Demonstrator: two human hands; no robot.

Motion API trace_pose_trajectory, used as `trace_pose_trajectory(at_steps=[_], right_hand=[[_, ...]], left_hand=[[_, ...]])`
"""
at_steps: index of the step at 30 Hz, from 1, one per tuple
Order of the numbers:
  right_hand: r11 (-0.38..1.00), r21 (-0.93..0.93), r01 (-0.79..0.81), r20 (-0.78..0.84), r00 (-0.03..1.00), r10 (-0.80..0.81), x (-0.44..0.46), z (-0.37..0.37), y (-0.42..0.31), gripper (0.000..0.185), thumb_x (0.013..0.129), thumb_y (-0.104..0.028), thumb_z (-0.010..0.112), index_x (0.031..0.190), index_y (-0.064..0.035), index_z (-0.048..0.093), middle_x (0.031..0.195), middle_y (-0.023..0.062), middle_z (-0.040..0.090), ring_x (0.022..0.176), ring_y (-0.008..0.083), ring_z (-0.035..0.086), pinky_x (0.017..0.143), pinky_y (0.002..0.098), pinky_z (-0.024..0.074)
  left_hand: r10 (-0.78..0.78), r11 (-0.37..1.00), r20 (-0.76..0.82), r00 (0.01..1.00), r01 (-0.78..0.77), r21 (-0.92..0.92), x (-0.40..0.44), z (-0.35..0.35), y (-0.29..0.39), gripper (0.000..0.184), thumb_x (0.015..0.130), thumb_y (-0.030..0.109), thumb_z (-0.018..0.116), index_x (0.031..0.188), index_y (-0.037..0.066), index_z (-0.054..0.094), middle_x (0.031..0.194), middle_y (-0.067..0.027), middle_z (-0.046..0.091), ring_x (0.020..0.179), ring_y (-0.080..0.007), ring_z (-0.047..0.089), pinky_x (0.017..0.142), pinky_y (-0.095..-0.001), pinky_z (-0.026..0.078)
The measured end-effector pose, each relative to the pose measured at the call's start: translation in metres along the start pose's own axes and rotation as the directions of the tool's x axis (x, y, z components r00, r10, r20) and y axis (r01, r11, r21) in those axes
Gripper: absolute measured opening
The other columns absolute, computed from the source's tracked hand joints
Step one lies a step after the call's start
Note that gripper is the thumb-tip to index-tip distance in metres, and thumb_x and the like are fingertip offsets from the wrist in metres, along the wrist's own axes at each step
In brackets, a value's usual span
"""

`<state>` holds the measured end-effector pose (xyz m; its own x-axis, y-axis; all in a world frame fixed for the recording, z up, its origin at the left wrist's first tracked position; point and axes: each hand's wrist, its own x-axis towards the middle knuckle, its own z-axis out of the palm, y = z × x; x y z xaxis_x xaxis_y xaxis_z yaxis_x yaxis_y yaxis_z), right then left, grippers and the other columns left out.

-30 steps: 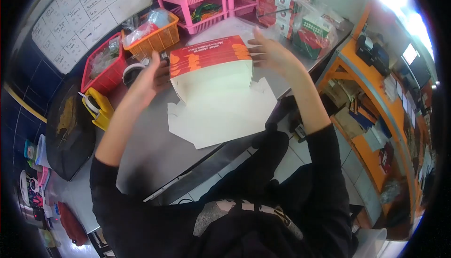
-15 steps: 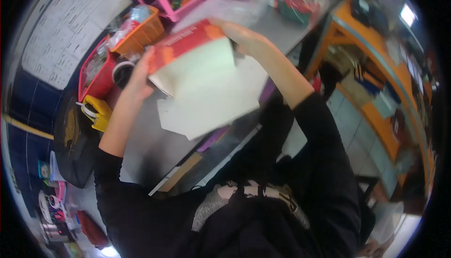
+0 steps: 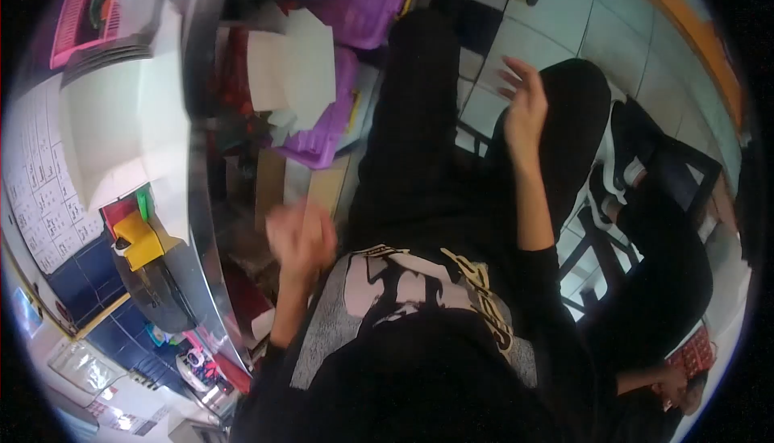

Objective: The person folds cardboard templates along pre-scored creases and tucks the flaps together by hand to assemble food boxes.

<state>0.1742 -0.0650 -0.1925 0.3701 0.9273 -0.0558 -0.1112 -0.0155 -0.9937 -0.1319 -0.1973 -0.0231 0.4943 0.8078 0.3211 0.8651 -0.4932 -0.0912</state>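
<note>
My right hand (image 3: 526, 112) is held over my lap beside my right knee, fingers apart and nothing in it. My left hand (image 3: 300, 233) hangs by the table's edge, in front of the shelf space below, smeared by motion so its fingers are unclear. A pale open carton (image 3: 109, 128) stands on the table at the left, apart from both hands. Under the table, white cardboard pieces (image 3: 290, 68) lie over a purple basket (image 3: 322, 149), above and right of my left hand.
The metal table edge (image 3: 205, 225) runs down the left. A yellow tape dispenser (image 3: 139, 241) and pink basket (image 3: 85, 12) are on the table. Another purple basket (image 3: 371, 0) is farther under it. At right, another person's legs (image 3: 669, 257) are beside a black stool (image 3: 605, 253).
Both hands have let go of the red-and-white carton and come down toward my lap. My view has turned right and downward, bringing the space under the table into sight.
</note>
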Motion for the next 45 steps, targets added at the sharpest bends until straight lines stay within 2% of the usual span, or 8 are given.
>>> trace_pose_trajectory(at_steps=[5, 12, 20, 24, 27, 32, 35, 45], right_hand=[[0.982, -0.191, 0.006, 0.203, 0.979, 0.034, 0.016, 0.019, 0.002, 0.031, 0.084, 0.006, 0.045, 0.113, 0.0003, 0.055, 0.114, 0.0187, 0.06, 0.091, 0.027, 0.064, 0.078, 0.0344, 0.0491], [0.95, -0.296, -0.104, 0.174, 0.972, 0.16, 0.013, 0.026, 0.006, 0.023, 0.086, -0.001, 0.052, 0.109, 0.0021, 0.055, 0.1, 0.024, 0.062, 0.079, 0.0329, 0.064, 0.073, 0.0395, 0.0482], [0.947, -0.316, -0.067, 0.122, 0.986, 0.11, 0.019, 0.01, -0.033, 0.028, 0.087, -0.011, 0.06, 0.113, 0.0007, 0.056, 0.111, 0.0173, 0.062, 0.098, 0.0271, 0.062, 0.082, 0.0366, 0.048], [0.785, -0.359, 0.505, 0.254, 0.862, -0.438, 0.034, -0.008, -0.152, 0.039, 0.083, -0.017, 0.067, 0.118, -0.0032, 0.056, 0.119, 0.0165, 0.058, 0.112, 0.0312, 0.056, 0.094, 0.0364, 0.0414], [0.5, -0.427, 0.753, 0.703, 0.624, -0.34, 0.024, -0.016, -0.229, 0.065, 0.072, -0.019, 0.074, 0.129, -0.0027, 0.047, 0.124, 0.0196, 0.054, 0.116, 0.0385, 0.051, 0.097, 0.0421, 0.0396], [0.701, -0.418, 0.579, 0.705, 0.693, -0.152, -0.005, -0.008, -0.26, 0.058, 0.071, -0.002, 0.069, 0.126, 0.001, 0.05, 0.102, 0.019, 0.062, 0.096, 0.0341, 0.061, 0.078, 0.0331, 0.0472], [0.44, -0.274, 0.855, 0.645, 0.503, -0.576, -0.006, 0.007, -0.298, 0.037, 0.075, 0.003, 0.065, 0.111, 0.0033, 0.058, 0.092, 0.0163, 0.064, 0.081, 0.0211, 0.064, 0.072, 0.0286, 0.0481], [0.736, 0.023, 0.676, 0.774, 0.454, -0.442, -0.001, 0.219, -0.337, 0.041, 0.07, -0.013, 0.074, 0.107, 0.0019, 0.065, 0.074, 0.0215, 0.066, 0.069, 0.0302, 0.068, 0.066, 0.0369, 0.0526]], left_hand=[[-0.697, 0.701, -0.268, 0.665, 0.711, -0.055, 0.031, 0.138, -0.146, 0.063, 0.073, 0.018, 0.077, 0.123, -0.002, 0.044, 0.113, -0.0227, 0.051, 0.105, -0.0394, 0.049, 0.091, -0.0471, 0.041], [-0.699, 0.705, 0.015, 0.715, 0.685, 0.182, 0.029, 0.157, -0.239, 0.053, 0.083, 0.027, 0.064, 0.126, 0.0, 0.046, 0.113, -0.0268, 0.055, 0.11, -0.0428, 0.05, 0.095, -0.0449, 0.041], [-0.849, 0.319, 0.338, 0.407, 0.903, -0.288, 0.033, 0.068, -0.169, 0.039, 0.094, 0.017, 0.038, 0.126, -0.003, 0.049, 0.118, -0.0234, 0.057, 0.107, -0.0387, 0.055, 0.094, -0.0434, 0.04], [-0.566, 0.759, 0.202, 0.799, 0.601, -0.251, 0.093, 0.011, -0.007, 0.047, 0.08, 0.003, 0.043, 0.126, -0.001, 0.05, 0.113, -0.0201, 0.057, 0.102, -0.035, 0.051, 0.095, -0.0433, 0.036], [-0.343, 0.87, 0.022, 0.939, 0.326, -0.369, 0.119, -0.028, 0.032, 0.053, 0.073, 0.001, 0.047, 0.126, 0.001, 0.052, 0.113, -0.0187, 0.056, 0.102, -0.0345, 0.049, 0.094, -0.0425, 0.037], [-0.201, 0.911, -0.078, 0.977, 0.157, -0.381, 0.12, -0.097, 0.041, 0.06, 0.074, 0.009, 0.06, 0.133, 0.004, 0.046, 0.123, -0.0173, 0.05, 0.107, -0.0352, 0.045, 0.097, -0.0444, 0.035], [-0.015, 0.858, 0.135, 0.991, 0.082, -0.506, 0.109, -0.149, 0.016, 0.096, 0.068, 0.047, 0.077, 0.142, 0.005, 0.033, 0.142, -0.0194, 0.033, 0.12, -0.0365, 0.04, 0.099, -0.0436, 0.035], [-0.382, 0.924, -0.299, 0.875, 0.349, -0.158, 0.082, -0.226, -0.161, 0.046, 0.077, 0.008, 0.07, 0.121, 0.007, 0.057, 0.125, -0.0104, 0.056, 0.108, -0.0222, 0.057, 0.085, -0.0328, 0.049]])
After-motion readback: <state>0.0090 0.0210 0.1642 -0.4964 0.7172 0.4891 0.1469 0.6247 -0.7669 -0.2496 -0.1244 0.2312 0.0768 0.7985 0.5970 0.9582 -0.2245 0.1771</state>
